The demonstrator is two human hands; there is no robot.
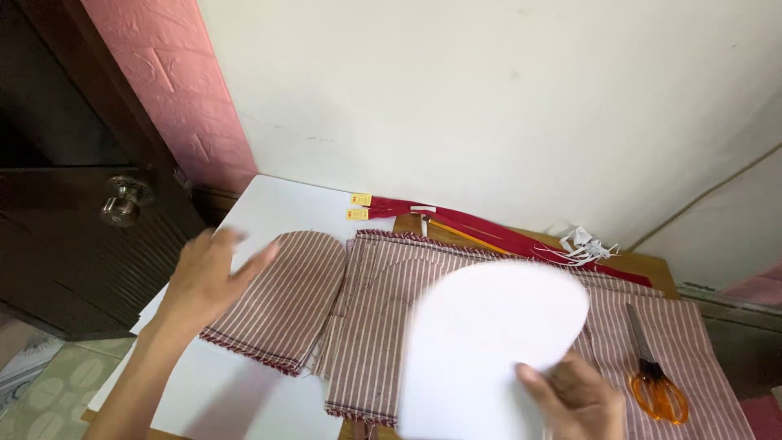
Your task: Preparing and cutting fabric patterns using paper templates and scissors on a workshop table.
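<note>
You are holding one white template, a flat card with a rounded top, in your right hand. The hand is pinching its lower right edge, thumb on top, the other fingers hidden beneath. The template is hovering over the striped cloth, and its long axis is running from about 7 o'clock at its square end to 1 o'clock at its rounded end.

Your left hand is open, fingers spread and blurred, gripping nothing. It is sitting at the left edge of one cut piece of the same striped cloth, rounded like the template. That piece is lying at 9 o'clock from the template, its rounded end pointing to about 1 o'clock, so the two shapes are running nearly parallel. Your left hand is nearer the cut piece; your right is well apart from it.

Outward from there: one pair of orange-handled scissors is resting on the cloth at 3 o'clock from your right hand, blades pointing to 12. Red straps with two yellow tags are lying at 12 o'clock along the wall, beside a tangle of white cord. A white sheet is covering the left part of the bench.
</note>
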